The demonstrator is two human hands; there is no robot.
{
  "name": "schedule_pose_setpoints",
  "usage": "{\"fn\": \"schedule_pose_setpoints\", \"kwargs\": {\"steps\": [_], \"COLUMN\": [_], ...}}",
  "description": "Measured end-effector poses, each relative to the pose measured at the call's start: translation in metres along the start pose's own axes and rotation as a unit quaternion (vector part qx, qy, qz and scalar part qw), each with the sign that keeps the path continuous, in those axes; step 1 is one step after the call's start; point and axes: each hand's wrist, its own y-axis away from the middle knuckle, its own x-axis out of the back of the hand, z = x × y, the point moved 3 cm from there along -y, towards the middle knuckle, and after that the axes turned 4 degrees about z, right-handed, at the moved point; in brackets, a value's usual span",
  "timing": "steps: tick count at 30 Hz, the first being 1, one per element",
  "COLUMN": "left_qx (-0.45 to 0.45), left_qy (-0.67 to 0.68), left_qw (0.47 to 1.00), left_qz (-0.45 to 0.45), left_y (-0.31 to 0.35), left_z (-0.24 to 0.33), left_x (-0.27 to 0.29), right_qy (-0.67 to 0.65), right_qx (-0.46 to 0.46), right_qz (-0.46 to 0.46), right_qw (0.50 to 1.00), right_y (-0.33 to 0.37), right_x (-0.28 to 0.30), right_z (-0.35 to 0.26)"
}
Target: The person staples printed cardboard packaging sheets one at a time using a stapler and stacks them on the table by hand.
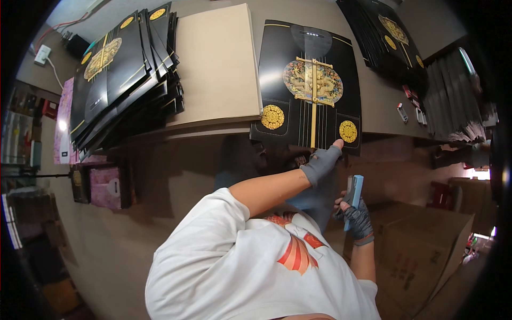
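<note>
Brown cardboard box [410,250] lower right, white power socket [42,55], pink package [101,196]

A black patterned folder [312,85] lies flat, a probable blue stapler [357,191] tilted nearby.

Grey-brown surface [381,109], front edge curving across. Ten o'clock: uneven pile of black printed panels [120,77]. Eleven: cream boards [216,64], squared, just beside the pile. One: lone black panel [314,85], near end overhanging the edge. Toward two: second black pile [388,42], small red box [410,93], greyish bundle [453,90].
</note>
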Motion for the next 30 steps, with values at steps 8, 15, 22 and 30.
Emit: {"fn": "schedule_pose_setpoints", "kwargs": {"steps": [8,15,22,30], "left_qx": [-0.138,-0.101,-0.141,0.058], "left_qy": [-0.047,-0.040,-0.009,0.163], "left_qw": [0.989,0.994,0.988,0.976], "left_qz": [0.012,-0.011,-0.065,-0.135], "left_y": [0.000,0.006,-0.022,0.008], "left_z": [-0.008,-0.009,-0.039,-0.011], "left_x": [-0.016,-0.028,-0.035,-0.029], "right_qy": [0.112,0.122,0.162,0.220], "right_qx": [0.006,0.027,0.054,0.017], "right_qz": [0.003,0.039,0.074,0.095], "right_qw": [0.994,0.991,0.983,0.971], "right_y": [-0.019,-0.044,-0.052,-0.061], "right_x": [-0.010,-0.009,-0.017,-0.027], "right_z": [-0.034,-0.032,-0.043,-0.053]}}
